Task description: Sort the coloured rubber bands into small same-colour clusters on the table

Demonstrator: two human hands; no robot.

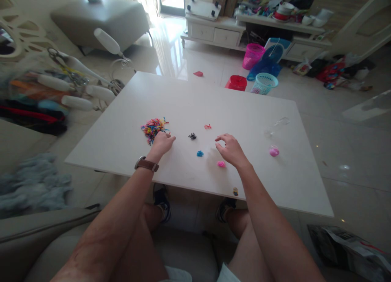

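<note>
On the white table (180, 98) lies a heap of small, many-coloured rubber bands (152, 127). My left hand (163, 144) is at the heap's lower right edge, fingers curled and thumb showing; what they pinch, if anything, is hidden. To the right are smaller groups: black bands (192, 136), blue bands (200, 153), a few red bands (208, 127) and a pink clump (221, 164). My right hand (229, 148) hovers above the pink clump and right of the blue bands, thumb and forefinger apart, with nothing visible between them.
A pink round item (274, 151) and a clear plastic piece (281, 122) lie on the table's right side. A small yellow figure sticker (235, 191) is at the near edge. Beyond the far edge stand a red stool (236, 82) and a light-blue basket (265, 81).
</note>
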